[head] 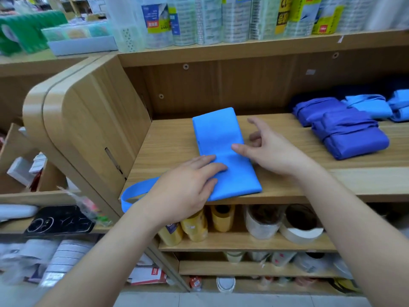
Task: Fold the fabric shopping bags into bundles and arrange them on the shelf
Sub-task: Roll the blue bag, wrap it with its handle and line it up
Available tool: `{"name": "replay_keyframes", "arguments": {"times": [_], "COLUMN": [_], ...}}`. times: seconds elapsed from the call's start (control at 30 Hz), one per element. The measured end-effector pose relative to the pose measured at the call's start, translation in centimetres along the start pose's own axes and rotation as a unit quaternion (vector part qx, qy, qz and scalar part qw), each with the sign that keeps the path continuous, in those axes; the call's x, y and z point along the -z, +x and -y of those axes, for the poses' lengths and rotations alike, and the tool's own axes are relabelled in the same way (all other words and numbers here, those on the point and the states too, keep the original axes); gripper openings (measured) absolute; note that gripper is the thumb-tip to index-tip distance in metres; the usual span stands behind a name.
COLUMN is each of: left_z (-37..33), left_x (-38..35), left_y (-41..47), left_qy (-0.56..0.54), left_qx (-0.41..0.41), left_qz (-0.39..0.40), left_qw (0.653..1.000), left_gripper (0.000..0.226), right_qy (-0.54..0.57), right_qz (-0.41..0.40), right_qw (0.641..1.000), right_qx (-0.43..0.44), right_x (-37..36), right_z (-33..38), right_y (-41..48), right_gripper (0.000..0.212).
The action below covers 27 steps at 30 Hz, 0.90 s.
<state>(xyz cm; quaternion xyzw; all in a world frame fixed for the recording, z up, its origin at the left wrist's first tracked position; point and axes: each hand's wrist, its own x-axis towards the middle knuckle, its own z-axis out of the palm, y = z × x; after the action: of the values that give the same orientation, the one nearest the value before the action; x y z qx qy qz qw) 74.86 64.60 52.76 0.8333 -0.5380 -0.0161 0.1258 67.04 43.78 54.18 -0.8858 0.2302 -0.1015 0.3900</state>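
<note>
Now, light blue bag (221, 138): folded into a long narrow strip; it lies flat on the shelf, running from the front edge toward the back panel, a little slanted; a crease crosses it just ahead of the left fingertips.
Handle loop (132, 193): sticks out from the near end of the strip, from under the left hand; it hangs over the shelf's front left corner.
Shelf (172, 140): pale wood, middle tier of a rack; bare board shows on either side of the strip.
Left hand (188, 187): lies flat on the near end of the bag; fingers straight and close together, pressing the fabric down; nothing gripped.
Right hand (272, 151): thumb tip rests on the strip's right edge at the crease; fingers spread and loosely bent above the board just beside the bag; holding nothing.
Dark blue bundles (349, 134): two wrapped bags at the right of the same shelf, touching each other; well apart from the strip.
Light blue bundles (367, 105): behind the dark ones, toward the back right corner.
Wrapped rolls (199, 18): upright in a row on the tier above.
Yellow tape rolls (194, 227): on the tier below; a white tape roll (301, 231) lies to their right.
</note>
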Motion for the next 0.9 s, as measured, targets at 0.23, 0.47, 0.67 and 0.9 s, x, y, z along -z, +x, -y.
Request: {"name": "replay_keyframes", "arguments": {"times": [0.23,0.47,0.67,0.9], "left_z": [-0.3,1.2,0.9,-0.4], "left_x": [0.4,1.2,-0.2,0.3], "left_y": [-2.2,-2.4,-0.7,2.1], "left_qy": [-0.045,-0.019,-0.187,-0.192], "left_qx": [-0.036,-0.071,-0.011,0.121], "left_qz": [0.021,0.129,-0.123,-0.137], "left_qw": [0.998,0.989,0.975,0.964], "left_gripper": [0.05,0.091,0.021,0.028], "right_qy": [0.183,0.282,0.347,0.42], "right_qz": [0.021,0.014,0.013,0.018], "right_qw": [0.983,0.959,0.938,0.907], "right_qx": [-0.008,0.006,0.001,-0.038], "right_x": [-1.6,-1.8,-1.4,-0.6], "right_z": [1.7,1.2,1.5,2.3], "right_y": [4.1,3.9,2.7,1.0], "right_gripper": [0.098,0.025,0.016,0.025]}}
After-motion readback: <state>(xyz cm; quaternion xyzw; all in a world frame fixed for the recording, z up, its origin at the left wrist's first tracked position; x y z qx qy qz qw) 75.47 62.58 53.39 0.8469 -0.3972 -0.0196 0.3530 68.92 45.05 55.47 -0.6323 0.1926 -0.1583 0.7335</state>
